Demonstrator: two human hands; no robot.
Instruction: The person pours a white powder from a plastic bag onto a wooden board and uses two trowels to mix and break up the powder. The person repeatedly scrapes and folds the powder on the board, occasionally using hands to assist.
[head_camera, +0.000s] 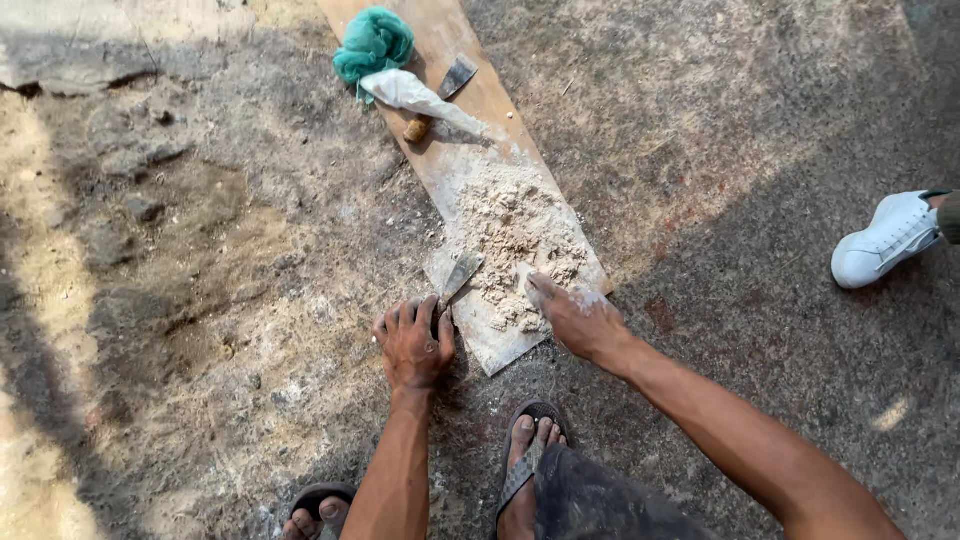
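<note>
Mixing under way: left hand (414, 345) grips putty knife (458, 277); right hand (578, 318), fingers extended and empty, presses powder heap (515, 235) on plank (495, 345); blending should follow.

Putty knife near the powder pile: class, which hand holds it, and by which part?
The left hand grips the putty knife by its handle; the right hand holds nothing.

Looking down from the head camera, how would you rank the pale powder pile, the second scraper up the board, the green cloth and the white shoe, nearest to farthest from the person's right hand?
From the right hand:
1. Powder pile, touching the fingertips.
2. Second scraper, up the board, and white shoe, off right: too close to call.
3. Green cloth, at the board's far end.
</note>
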